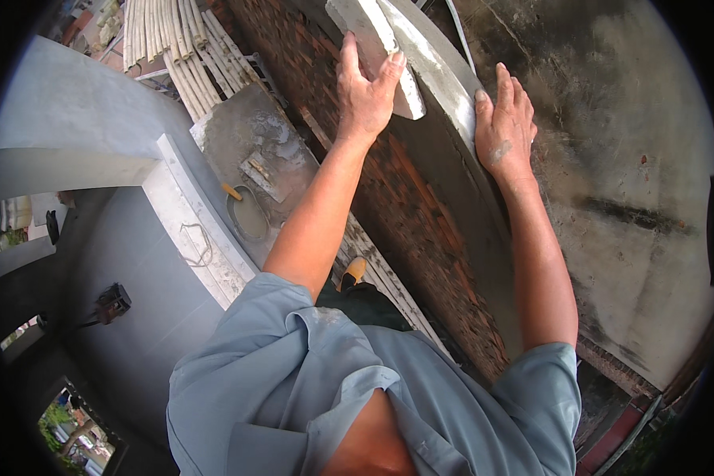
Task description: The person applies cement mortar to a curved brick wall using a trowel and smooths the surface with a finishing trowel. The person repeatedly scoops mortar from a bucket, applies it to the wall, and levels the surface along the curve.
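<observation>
My left hand spans a pale, mortar-spotted board, its fingers on one long edge and the thumb on the other. The board lies along the near side of a plastered wall top; its far end runs out of view. My right hand rests against the far edge of that wall top, fingers stretched out and nothing held. A grey smear marks the back of this hand. Below, the wall face shows wet grey plaster above bare red brick.
Left of my arm, a mortar-smeared board carries a round mortar pan with an orange handle beside it. Bamboo poles lie at the upper left. Planks run past my shoe. A stained concrete surface spreads at right.
</observation>
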